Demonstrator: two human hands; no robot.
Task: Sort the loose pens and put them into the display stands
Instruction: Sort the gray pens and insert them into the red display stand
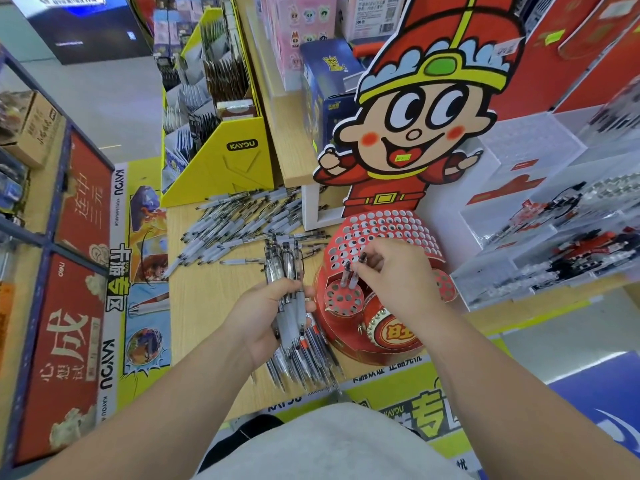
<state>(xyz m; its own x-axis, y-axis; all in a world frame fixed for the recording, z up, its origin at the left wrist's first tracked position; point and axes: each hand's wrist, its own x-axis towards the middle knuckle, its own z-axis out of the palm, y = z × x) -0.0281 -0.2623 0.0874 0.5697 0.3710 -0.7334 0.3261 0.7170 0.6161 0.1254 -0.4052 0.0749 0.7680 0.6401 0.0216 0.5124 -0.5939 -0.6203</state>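
Note:
My left hand (266,315) grips a bundle of grey pens (285,268) upright over the wooden shelf. My right hand (391,275) pinches the top of one pen (355,275) that stands in a hole of the red display stand (384,233), beside another pen standing in the small round holder (343,297). The stand has many round holes, most of them bare, below a cartoon-figure cutout (422,109). A heap of loose pens (242,223) lies on the shelf behind my left hand. More pens (304,362) lie under it near the shelf's front edge.
A yellow card display box (225,157) stands at the back left of the wooden shelf (204,299). Clear acrylic trays with red and black pens (561,244) fill the right side. A raised wooden shelf with boxes (325,77) stands behind. Red banners line the left.

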